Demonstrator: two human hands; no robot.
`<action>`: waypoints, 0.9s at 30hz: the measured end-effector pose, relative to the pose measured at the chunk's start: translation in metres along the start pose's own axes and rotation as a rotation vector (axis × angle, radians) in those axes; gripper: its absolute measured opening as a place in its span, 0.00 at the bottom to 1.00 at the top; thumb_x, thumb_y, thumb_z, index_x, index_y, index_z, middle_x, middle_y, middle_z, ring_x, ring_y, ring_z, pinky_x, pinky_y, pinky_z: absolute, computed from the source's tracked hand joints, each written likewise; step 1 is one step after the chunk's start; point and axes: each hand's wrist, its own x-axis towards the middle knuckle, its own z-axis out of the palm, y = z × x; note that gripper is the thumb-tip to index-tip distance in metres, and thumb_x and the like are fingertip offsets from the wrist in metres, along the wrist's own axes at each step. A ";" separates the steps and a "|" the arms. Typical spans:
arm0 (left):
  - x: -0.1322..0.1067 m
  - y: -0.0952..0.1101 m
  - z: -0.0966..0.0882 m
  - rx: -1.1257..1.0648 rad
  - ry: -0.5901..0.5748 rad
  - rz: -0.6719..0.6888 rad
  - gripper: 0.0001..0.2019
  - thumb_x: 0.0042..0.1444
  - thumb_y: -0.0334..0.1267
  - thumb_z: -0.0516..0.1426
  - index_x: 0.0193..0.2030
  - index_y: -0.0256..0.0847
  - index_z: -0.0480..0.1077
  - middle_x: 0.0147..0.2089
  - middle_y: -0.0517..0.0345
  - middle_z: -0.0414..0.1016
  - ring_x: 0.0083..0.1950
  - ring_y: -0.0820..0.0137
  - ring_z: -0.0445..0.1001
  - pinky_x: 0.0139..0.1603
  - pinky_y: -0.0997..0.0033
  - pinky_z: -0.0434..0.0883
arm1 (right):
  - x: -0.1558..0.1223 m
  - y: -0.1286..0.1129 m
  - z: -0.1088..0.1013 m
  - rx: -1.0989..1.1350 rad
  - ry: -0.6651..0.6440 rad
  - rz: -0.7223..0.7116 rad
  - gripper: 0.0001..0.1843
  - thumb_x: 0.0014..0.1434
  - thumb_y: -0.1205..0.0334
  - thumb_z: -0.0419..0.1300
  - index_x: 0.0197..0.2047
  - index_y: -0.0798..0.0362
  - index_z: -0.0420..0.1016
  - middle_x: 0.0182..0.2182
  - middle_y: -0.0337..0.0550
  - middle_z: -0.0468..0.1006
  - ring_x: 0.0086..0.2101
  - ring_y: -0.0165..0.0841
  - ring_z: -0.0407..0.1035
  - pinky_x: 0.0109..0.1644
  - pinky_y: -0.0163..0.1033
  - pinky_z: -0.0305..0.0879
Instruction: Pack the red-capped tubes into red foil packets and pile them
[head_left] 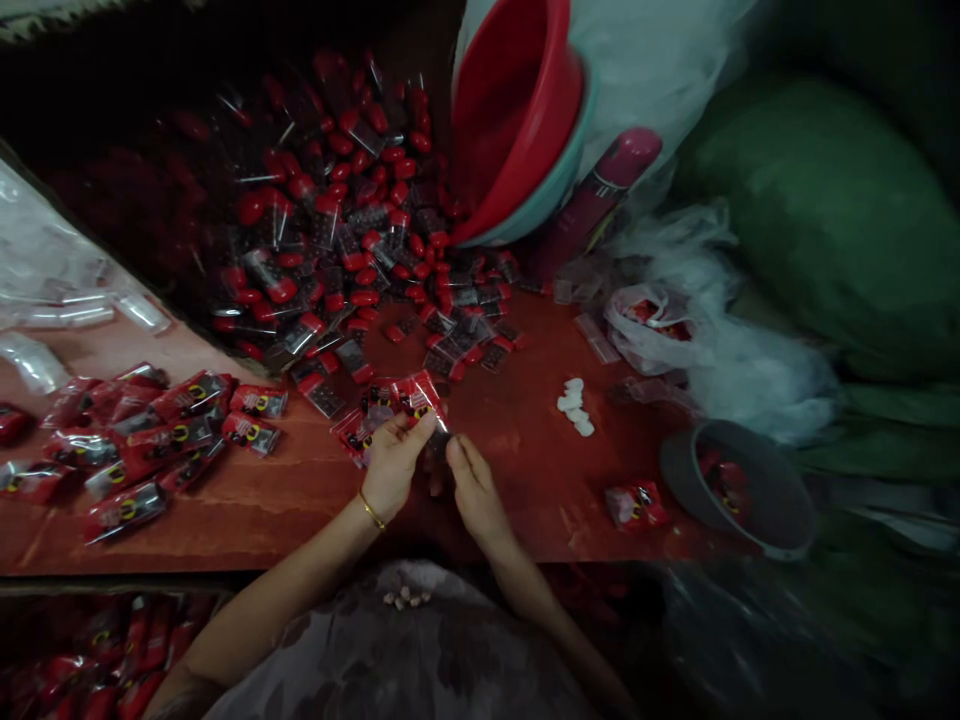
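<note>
Above the table's near edge, my left hand (394,465), with a gold-coloured bracelet at its wrist, pinches a red printed plastic packet (421,392). Close on its right, my right hand (474,490) has its fingers closed at the packet's near end. A dark, shiny piece shows between the two hands; what my right fingers grip there is hidden. Several more printed packets (351,436) lie just beyond my left hand. Small clear boxes with red lids (352,360) lie loose past them.
A large box of red-lidded clear boxes (330,200) opens at the back left. Filled packets (150,430) are piled at left. Red basin (517,120), pink bottle (600,195), white pieces (575,407), plastic bags (772,370) and a grey bowl (697,490) stand rightward.
</note>
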 end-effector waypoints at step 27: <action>-0.005 0.027 -0.033 0.050 0.148 0.184 0.16 0.41 0.45 0.66 0.33 0.36 0.73 0.28 0.58 0.77 0.31 0.71 0.75 0.34 0.71 0.73 | 0.041 -0.017 -0.003 -0.362 -0.071 -0.211 0.15 0.56 0.49 0.57 0.29 0.52 0.71 0.21 0.38 0.74 0.22 0.29 0.67 0.25 0.33 0.64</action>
